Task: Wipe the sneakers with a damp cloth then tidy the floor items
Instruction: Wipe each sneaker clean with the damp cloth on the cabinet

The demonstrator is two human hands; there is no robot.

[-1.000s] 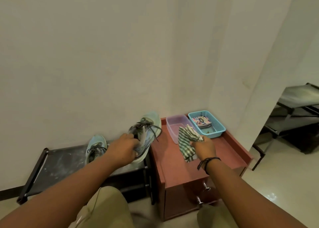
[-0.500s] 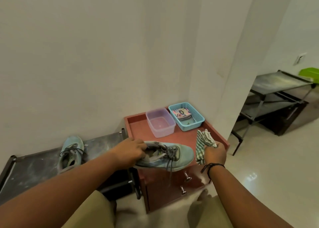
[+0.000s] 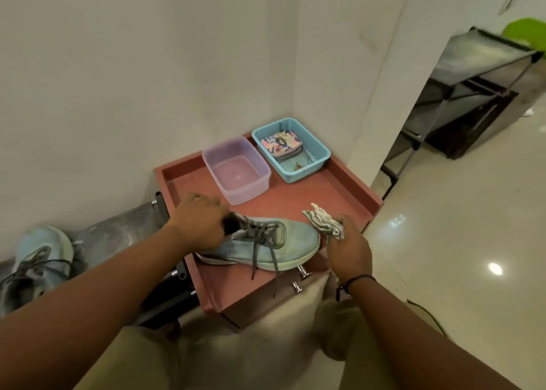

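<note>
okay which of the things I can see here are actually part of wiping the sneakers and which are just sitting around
Part of the job:
sneaker gripped by the left hand
cloth held in the right hand
second sneaker on the low bench
purple tub, possibly for wetting the cloth

Just lying about:
blue basket with folded items
red cabinet
metal rack

text: none legible | labels: none | brands: none | numbers: none

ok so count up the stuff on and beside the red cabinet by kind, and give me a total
Sneakers: 2, one held, one on the rack
Cloths: 1, checked cloth
Plastic tubs: 1, purple tub
Baskets: 1, blue basket
Total: 5
</note>
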